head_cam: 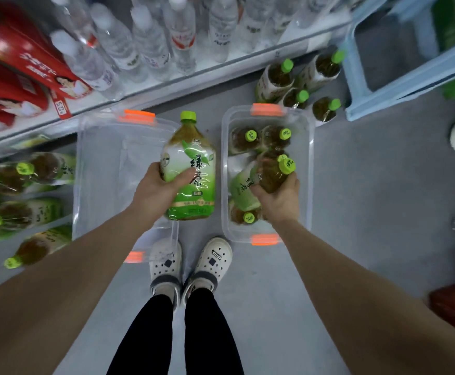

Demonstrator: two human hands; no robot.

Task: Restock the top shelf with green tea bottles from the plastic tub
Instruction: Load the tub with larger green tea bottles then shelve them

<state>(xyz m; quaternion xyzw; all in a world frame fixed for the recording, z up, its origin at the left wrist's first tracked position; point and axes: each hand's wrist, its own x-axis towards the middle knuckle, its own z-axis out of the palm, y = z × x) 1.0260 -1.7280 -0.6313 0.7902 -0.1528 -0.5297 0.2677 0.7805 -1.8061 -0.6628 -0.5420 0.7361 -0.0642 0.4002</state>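
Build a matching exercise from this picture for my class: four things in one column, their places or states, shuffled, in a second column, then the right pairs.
Column one
1. left hand
2. right hand
3. left tub
4. water bottles

Column two
a. stand on the white shelf
b. grips a bottle inside the right tub
c. holds no bottles
d. holds a green tea bottle clear of both tubs

Pairs: 1-d, 2-b, 3-c, 4-a
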